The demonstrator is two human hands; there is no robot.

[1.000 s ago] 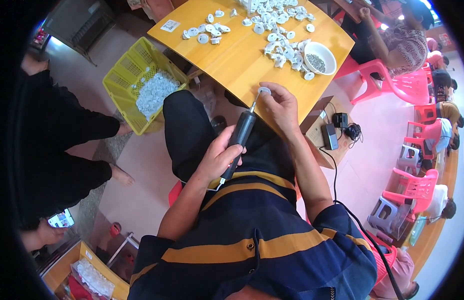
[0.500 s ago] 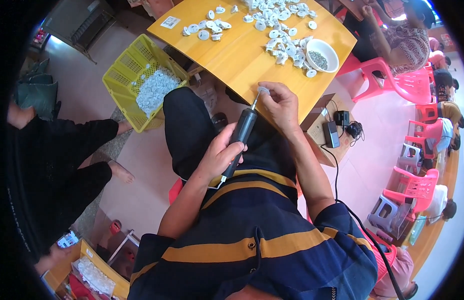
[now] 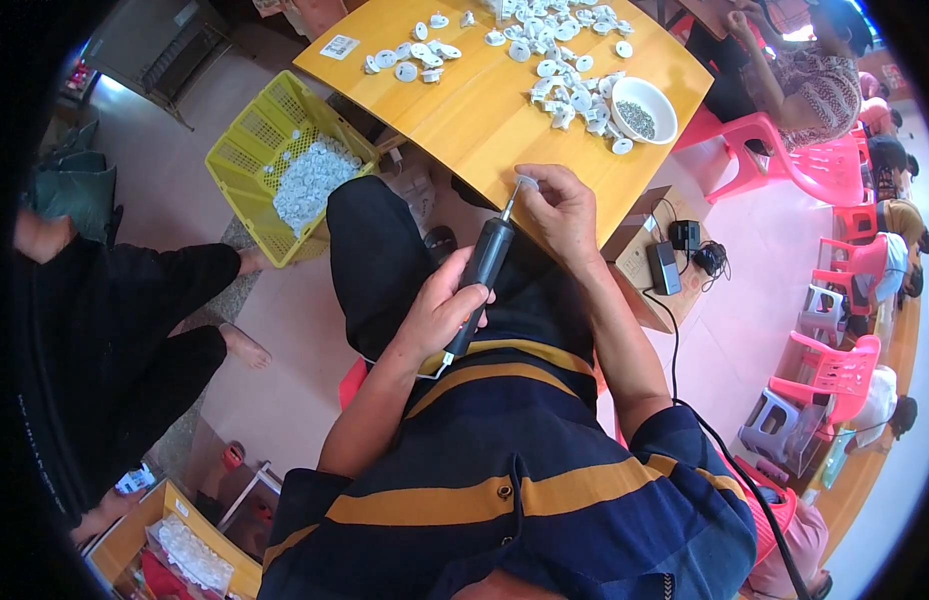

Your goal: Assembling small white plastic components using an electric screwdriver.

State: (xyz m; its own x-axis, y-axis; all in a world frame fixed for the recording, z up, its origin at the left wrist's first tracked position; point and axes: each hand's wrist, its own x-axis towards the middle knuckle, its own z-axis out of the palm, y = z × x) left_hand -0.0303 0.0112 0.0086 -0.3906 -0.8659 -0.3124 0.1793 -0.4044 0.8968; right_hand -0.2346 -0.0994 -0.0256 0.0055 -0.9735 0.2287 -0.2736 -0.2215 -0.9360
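My left hand (image 3: pixel 441 308) grips a black electric screwdriver (image 3: pixel 481 270) by its body, the bit pointing up toward the table edge. My right hand (image 3: pixel 562 208) pinches a small white round plastic part (image 3: pixel 527 184) at the bit's tip, just off the near edge of the wooden table (image 3: pixel 484 110). Several more white round parts (image 3: pixel 564 85) lie scattered over the tabletop. A white bowl (image 3: pixel 643 110) of small dark screws sits on the table to the right of the pile.
A yellow plastic basket (image 3: pixel 252 160) holding white parts stands on the floor at left. A person in black sits at the far left. A cardboard box with chargers (image 3: pixel 669 265) is at right, pink plastic chairs (image 3: pixel 814 370) beyond. Another person sits across the table.
Both hands hold the same grip on the screwdriver and part. The person in black at left has shifted and leaned back.
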